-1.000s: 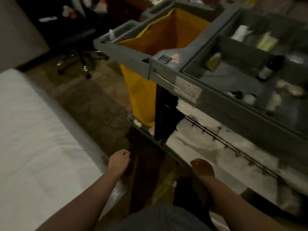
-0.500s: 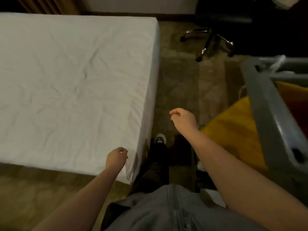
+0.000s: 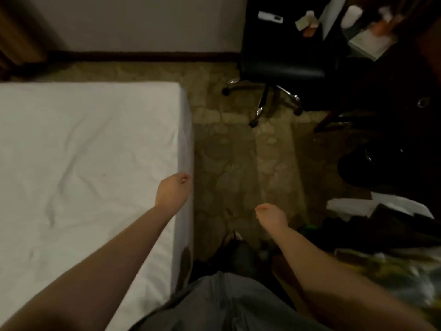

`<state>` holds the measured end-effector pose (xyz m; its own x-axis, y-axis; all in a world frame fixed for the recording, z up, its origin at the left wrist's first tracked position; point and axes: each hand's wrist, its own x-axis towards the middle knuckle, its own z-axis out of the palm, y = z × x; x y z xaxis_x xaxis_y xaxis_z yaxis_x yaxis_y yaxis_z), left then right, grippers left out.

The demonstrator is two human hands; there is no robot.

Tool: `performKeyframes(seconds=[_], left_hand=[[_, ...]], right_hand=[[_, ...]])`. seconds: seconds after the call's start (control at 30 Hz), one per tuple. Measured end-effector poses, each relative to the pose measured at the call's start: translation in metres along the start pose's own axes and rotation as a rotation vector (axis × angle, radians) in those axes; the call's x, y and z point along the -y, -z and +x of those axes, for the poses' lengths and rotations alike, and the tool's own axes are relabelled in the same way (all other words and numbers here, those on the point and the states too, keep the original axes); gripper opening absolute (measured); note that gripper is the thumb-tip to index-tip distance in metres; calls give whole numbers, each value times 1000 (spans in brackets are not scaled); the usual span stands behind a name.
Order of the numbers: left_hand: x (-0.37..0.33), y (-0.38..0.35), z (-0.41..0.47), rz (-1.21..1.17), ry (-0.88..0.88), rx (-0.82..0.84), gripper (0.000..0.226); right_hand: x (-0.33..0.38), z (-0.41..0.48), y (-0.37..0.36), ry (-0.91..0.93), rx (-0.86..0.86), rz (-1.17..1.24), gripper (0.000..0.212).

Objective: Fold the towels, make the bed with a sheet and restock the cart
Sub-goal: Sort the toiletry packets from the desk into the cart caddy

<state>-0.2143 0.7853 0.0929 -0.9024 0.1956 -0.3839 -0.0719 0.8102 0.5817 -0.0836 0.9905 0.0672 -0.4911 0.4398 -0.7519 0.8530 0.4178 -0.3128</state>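
By the white-sheeted bed [image 3: 83, 163], left hand [image 3: 173, 192] and right hand [image 3: 272, 215] hang loosely curled, empty.

Left hand [image 3: 172, 192], right hand [image 3: 270, 215] bare; forearms [image 3: 107, 259] bare; grey trousers [image 3: 229, 306], centre fly seam, creased fabric.

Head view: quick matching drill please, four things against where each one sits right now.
Things: 1 left hand; 2 right hand; 3 office chair; 4 bed.
Places: A above the carpet; B fills the frame's left; C top of frame, near the wall; D over the bed's right edge.
Pairs: 1-D, 2-A, 3-C, 4-B.
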Motion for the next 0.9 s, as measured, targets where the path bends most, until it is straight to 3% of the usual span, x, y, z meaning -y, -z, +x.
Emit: performKeyframes(seconds=[0.2, 0.33, 0.5, 0.73, 0.9], left_hand=[[-78, -6, 120, 123, -43, 49, 24], [-132, 6, 201, 223, -3, 41, 23], [-254, -16, 299, 274, -174, 150, 26], [-468, -125, 413, 290, -631, 324, 22], [-610, -200, 411, 366, -907, 624, 17]], right_hand=[[62, 104, 96, 71, -58, 255, 29], [108, 161, 223, 176, -279, 370, 27], [143, 187, 352, 269, -476, 566, 22], [78, 249, 466, 31, -691, 802, 21], [13, 250, 501, -257, -728, 999, 21]])
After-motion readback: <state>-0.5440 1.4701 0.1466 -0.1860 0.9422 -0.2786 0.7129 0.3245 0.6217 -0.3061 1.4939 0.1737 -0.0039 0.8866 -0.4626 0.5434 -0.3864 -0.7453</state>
